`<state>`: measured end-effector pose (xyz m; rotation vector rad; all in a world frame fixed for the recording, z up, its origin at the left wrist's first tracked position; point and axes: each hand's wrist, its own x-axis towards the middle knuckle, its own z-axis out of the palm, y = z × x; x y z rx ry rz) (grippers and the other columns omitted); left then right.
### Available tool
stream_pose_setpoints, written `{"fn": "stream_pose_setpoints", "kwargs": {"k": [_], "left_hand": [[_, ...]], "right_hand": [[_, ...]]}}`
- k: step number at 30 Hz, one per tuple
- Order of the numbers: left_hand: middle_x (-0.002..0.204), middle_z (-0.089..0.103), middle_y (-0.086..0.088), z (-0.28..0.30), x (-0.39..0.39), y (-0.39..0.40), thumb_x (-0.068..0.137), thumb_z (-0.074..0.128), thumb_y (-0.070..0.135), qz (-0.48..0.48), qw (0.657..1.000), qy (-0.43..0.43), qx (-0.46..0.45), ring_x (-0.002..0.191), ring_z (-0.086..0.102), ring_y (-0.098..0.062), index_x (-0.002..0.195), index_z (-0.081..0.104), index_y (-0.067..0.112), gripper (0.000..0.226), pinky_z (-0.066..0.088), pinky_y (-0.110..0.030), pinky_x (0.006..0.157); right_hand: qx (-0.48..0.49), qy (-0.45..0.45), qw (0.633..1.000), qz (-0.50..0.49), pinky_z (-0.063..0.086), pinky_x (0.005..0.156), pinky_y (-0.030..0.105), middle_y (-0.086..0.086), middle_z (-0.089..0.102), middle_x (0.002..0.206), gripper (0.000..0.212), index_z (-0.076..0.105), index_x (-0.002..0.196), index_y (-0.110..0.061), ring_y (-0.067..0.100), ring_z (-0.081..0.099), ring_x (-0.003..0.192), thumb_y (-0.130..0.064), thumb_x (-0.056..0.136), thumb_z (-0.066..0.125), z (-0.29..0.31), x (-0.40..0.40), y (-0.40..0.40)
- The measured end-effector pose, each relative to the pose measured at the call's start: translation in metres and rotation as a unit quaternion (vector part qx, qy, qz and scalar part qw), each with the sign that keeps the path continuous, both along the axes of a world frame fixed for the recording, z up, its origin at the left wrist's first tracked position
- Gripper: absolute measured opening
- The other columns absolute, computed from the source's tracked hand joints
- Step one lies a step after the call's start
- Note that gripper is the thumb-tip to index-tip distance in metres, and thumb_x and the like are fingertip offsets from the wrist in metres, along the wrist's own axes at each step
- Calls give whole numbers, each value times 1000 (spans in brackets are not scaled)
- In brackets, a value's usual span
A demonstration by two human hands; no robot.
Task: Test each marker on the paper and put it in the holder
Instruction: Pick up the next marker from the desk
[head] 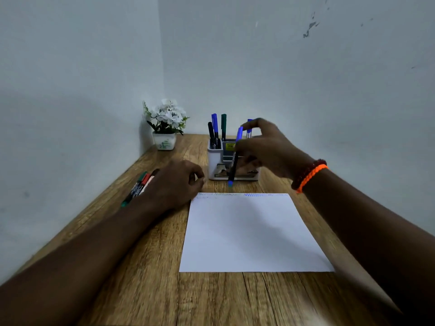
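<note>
Flower pot [164, 141] beside holder [215, 158]; spare markers [138, 185] left

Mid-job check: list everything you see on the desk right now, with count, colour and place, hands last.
desk: one, brown wood, set in a wall corner
paper: one sheet, white, centre of the desk, scribbles along its far edge
holder: one, white, behind the paper
markers in holder: four visible, black, two blue, green, standing upright
loose markers: a bunch, count unclear, green and red caps show, on the desk partly behind the left hand
flower pot: one, white flowers in a white pot, far left corner
bracelets: two, orange and dark red, right wrist
left hand: resting on the desk, left of the paper
right hand: holding a blue marker before the holder
</note>
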<state>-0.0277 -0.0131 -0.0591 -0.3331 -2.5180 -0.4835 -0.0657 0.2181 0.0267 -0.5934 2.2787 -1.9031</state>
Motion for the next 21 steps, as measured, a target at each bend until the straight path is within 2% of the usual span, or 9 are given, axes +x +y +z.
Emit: {"fn": "stream_pose_setpoints", "kwargs": {"k": [4, 8, 11, 15, 21], "left_hand": [[73, 61, 16, 2, 2, 3, 93, 72, 32, -5, 1000, -2, -2, 70, 61, -5, 100, 80, 21, 15, 56, -34, 73], [68, 58, 18, 3, 4, 4, 92, 73, 30, -5, 1000, -5, 3, 66, 60, -4, 101, 80, 21, 15, 53, -28, 67], [67, 53, 21, 3, 4, 3, 93, 72, 31, -1, 1000, -7, 12, 65, 56, -1, 101, 79, 22, 15, 41, -18, 60], [66, 48, 22, 2, 4, 2, 92, 72, 29, 2, 1000, -5, 24, 64, 52, -1, 101, 80, 20, 15, 37, -17, 58], [63, 45, 24, 2, 4, 2, 92, 71, 26, -4, 1000, -3, 18, 61, 51, 0, 100, 81, 18, 16, 36, -14, 60]], "right_hand": [[23, 89, 991, -101, 65, 55, 41, 25, 67, 113, 49, 46, 129, -16, 34, 78, 62, 2, 92, 73, 36, -36, -2], [85, 216, 959, -162, 64, 53, 38, 21, 61, 116, 45, 48, 126, -13, 32, 78, 65, -5, 91, 73, 62, -66, -15], [158, 294, 923, -191, 65, 56, 41, 16, 55, 118, 45, 49, 127, -12, 34, 77, 74, -8, 90, 74, 69, -82, -29], [227, 316, 898, -204, 65, 71, 53, 15, 51, 117, 48, 49, 129, -13, 42, 72, 84, -11, 88, 75, 58, -99, -43], [292, 284, 893, -190, 65, 74, 53, 16, 56, 117, 45, 54, 124, -15, 38, 73, 80, -7, 86, 76, 26, -117, -50]]}}
